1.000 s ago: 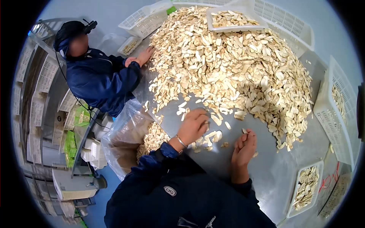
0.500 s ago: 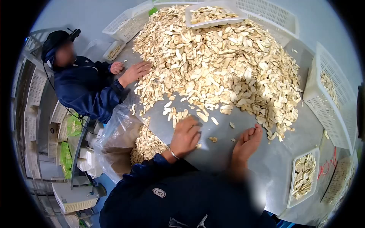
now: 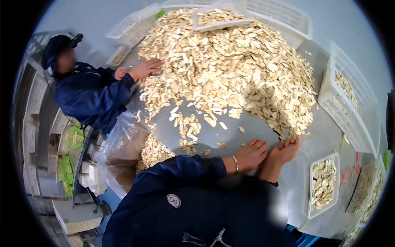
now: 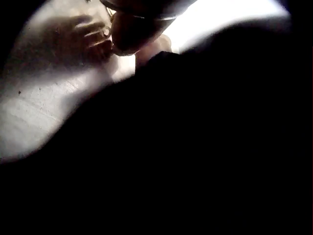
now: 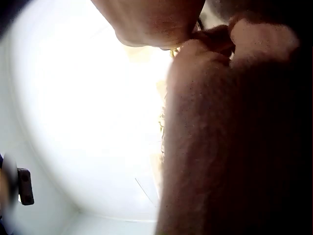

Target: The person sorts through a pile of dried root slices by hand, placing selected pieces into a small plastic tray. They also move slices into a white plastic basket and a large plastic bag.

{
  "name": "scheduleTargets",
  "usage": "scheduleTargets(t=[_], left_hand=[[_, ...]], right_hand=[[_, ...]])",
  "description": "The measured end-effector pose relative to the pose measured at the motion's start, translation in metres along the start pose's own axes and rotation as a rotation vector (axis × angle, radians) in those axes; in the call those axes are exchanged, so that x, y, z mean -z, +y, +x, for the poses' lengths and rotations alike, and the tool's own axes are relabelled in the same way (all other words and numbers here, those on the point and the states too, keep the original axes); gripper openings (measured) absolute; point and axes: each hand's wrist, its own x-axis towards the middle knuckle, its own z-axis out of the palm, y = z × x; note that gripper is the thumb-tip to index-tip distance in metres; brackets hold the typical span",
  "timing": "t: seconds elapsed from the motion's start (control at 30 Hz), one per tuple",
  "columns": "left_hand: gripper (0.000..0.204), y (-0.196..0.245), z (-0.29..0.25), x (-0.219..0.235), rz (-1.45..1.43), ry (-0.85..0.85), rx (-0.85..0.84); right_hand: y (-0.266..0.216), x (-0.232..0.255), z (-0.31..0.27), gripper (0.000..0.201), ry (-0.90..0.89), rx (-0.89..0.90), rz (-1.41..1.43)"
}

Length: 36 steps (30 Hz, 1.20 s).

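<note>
A large heap of pale, dried-looking flat slices (image 3: pixel 230 66) covers the steel table (image 3: pixel 242 127) in the head view. My left hand (image 3: pixel 249 156), with a bracelet at its wrist, is back up and low over the table, its fingers loosely bent towards my right hand. At the heap's near right edge, my right hand (image 3: pixel 285 151) has its fingertips right at the slices. Whether it pinches one I cannot tell. A small group of loose slices (image 3: pixel 189 127) lies left of my hands. Both wrist views are mostly dark or glaring.
A lined bag (image 3: pixel 117 156) with slices stands at the table's left edge. Another person (image 3: pixel 88 90) works at the heap's left side. White perforated baskets (image 3: pixel 352 103) stand at the right and back. A small tray of slices (image 3: pixel 324 183) sits at the front right.
My left hand has moved right, away from the loose slices, to beside my right hand. My right hand has shifted to the heap's edge. The other person's hands have moved.
</note>
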Motion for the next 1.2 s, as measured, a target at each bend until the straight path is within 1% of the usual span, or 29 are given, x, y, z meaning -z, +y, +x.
scheduleTargets(t=[0.03,0.07,0.1,0.17,0.2,0.23,0.33,0.4,0.47,0.53,0.57,0.67,0.73,0.8,0.83,0.97,1.07,1.13,1.2], left_hand=[[0.021,-0.007,0.000,-0.002,0.002,0.011,0.041],[0.020,-0.016,-0.002,-0.002,0.000,0.021,0.078],[0.019,-0.026,-0.004,0.002,0.064,0.011,0.144],[0.013,-0.042,-0.012,0.012,0.076,0.147,0.242],[0.010,-0.049,-0.017,0.019,0.078,0.220,0.291],[0.010,-0.055,-0.025,0.025,0.116,0.201,0.351],[0.013,-0.078,-0.060,0.047,0.276,0.218,0.408],[0.015,-0.089,-0.089,0.063,0.245,0.236,0.552],[0.015,-0.103,-0.124,0.078,0.247,0.200,0.679],[0.015,-0.106,-0.150,0.096,0.377,0.257,0.719],[0.016,-0.104,-0.161,0.103,0.357,0.239,0.807],[0.021,-0.073,-0.155,0.112,0.162,0.243,0.757],[0.029,-0.049,-0.151,0.102,0.041,0.195,0.511],[0.031,-0.028,-0.150,0.106,0.050,0.078,0.408],[0.032,-0.024,-0.150,0.107,0.050,0.017,0.355],[0.027,-0.051,-0.166,0.087,0.177,0.049,0.486],[0.026,-0.086,-0.175,0.097,0.374,0.052,0.597],[0.025,-0.108,-0.190,0.106,0.428,0.143,0.692],[0.024,-0.121,-0.212,0.117,0.458,0.227,0.769]], right_hand=[[-0.003,0.002,0.001,0.014,-0.030,-0.080,0.001],[0.001,0.001,0.000,0.014,-0.037,-0.069,0.002],[0.001,-0.003,-0.004,0.014,-0.039,-0.055,0.000],[0.000,-0.009,-0.012,0.015,-0.024,-0.037,-0.041],[0.002,-0.008,-0.012,0.015,-0.047,-0.040,-0.041],[0.005,-0.004,-0.010,0.016,-0.070,-0.043,-0.044],[0.005,-0.004,-0.013,0.019,-0.088,-0.047,-0.045],[0.005,-0.005,-0.015,0.021,-0.091,-0.056,-0.045],[0.006,-0.003,-0.014,0.023,-0.105,-0.071,-0.050],[0.005,-0.005,-0.018,0.023,-0.071,-0.086,-0.064],[0.006,-0.008,-0.019,0.023,-0.059,-0.094,-0.069],[0.013,-0.004,-0.016,0.021,-0.084,-0.097,-0.057],[0.015,-0.004,-0.011,0.019,-0.085,-0.122,-0.081],[0.016,-0.002,-0.011,0.018,-0.093,-0.129,-0.109],[0.016,-0.004,-0.014,0.016,-0.086,-0.120,-0.075],[0.018,-0.004,-0.017,0.013,-0.113,-0.110,-0.090],[0.022,0.001,-0.010,0.013,-0.140,-0.114,-0.105],[0.024,0.004,-0.007,0.014,-0.154,-0.114,-0.090],[0.025,0.004,-0.009,0.014,-0.155,-0.120,-0.088]])
